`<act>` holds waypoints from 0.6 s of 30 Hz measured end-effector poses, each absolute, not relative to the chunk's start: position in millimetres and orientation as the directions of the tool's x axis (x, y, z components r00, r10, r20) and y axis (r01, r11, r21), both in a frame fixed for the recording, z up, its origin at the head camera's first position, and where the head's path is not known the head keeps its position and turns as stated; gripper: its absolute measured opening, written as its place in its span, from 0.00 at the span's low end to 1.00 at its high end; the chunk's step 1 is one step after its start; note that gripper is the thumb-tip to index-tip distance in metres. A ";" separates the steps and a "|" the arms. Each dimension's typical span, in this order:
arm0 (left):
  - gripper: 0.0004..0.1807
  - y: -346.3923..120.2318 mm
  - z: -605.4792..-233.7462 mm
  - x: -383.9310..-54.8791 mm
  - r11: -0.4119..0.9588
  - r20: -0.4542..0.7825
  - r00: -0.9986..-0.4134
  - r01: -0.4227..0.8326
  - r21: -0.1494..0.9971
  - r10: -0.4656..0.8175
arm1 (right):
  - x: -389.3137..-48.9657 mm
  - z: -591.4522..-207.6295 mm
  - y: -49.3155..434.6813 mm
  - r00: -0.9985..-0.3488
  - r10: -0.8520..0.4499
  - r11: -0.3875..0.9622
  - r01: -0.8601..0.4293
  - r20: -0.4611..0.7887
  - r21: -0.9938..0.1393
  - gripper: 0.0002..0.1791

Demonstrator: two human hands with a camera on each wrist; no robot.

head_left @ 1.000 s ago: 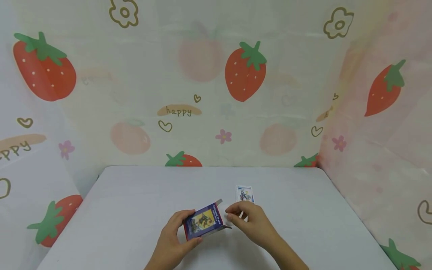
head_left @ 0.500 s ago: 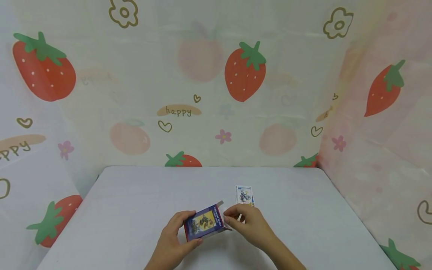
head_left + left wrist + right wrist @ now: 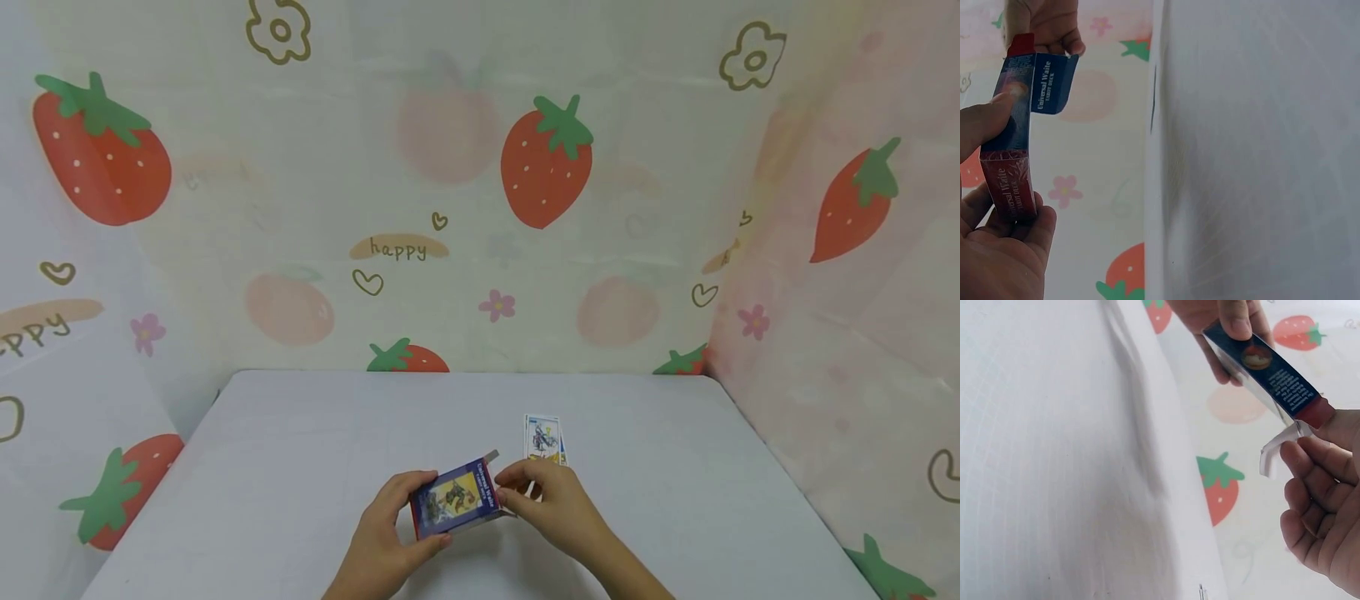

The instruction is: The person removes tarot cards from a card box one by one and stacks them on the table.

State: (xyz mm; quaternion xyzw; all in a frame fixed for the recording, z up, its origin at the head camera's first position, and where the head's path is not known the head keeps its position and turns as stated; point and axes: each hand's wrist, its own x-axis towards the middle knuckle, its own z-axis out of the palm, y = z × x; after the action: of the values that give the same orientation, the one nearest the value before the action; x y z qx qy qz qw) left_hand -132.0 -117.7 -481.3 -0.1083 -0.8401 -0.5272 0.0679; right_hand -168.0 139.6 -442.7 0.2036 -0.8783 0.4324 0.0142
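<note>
A dark blue tarot card box (image 3: 454, 497), lettered "Universal Waite", is held tilted above the table. My left hand (image 3: 384, 527) grips its closed end, thumb along the near edge and fingers along the far one. At the opposite end the lid flap (image 3: 1052, 85) stands open; its pale inner side (image 3: 1277, 445) shows in the right wrist view. My right hand (image 3: 558, 504) has its thumb and curled fingers at this open end, close round the red side flap (image 3: 1316, 414) and the lid. The inside of the box is hidden.
A small stack of picture cards (image 3: 543, 437) lies on the white table (image 3: 337, 433), just beyond my right hand. A strawberry-patterned curtain (image 3: 465, 192) stands behind the table and along both sides.
My right hand has moved slightly left and down, from just off the box to its open end. My left hand keeps its grip on the box, with little movement.
</note>
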 end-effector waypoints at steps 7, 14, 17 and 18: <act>0.41 -117.2 -483.4 -131.6 0.413 0.234 -0.965 0.264 0.872 0.121 | -168.2 -444.1 138.5 -0.922 -0.333 0.538 -0.356 0.196 -0.764 0.05; 0.42 -117.7 -484.3 -132.8 0.414 0.215 -0.966 0.256 0.873 0.145 | -167.8 -446.4 138.4 -0.924 -0.320 0.524 -0.358 0.211 -0.773 0.06; 0.42 -117.9 -484.0 -132.5 0.423 0.203 -0.966 0.252 0.870 0.158 | -168.1 -447.0 138.1 -0.924 -0.318 0.526 -0.358 0.212 -0.771 0.06; 0.42 -117.9 -483.9 -132.4 0.425 0.200 -0.966 0.252 0.870 0.164 | -168.1 -447.1 138.0 -0.925 -0.317 0.526 -0.357 0.211 -0.772 0.06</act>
State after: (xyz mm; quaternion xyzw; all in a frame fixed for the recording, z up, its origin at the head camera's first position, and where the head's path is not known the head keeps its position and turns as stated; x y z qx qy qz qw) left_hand -132.4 -117.9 -483.9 -0.1232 -0.8430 -0.5219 0.0422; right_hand -168.1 138.0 -447.1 0.1928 -0.8733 0.4469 0.0222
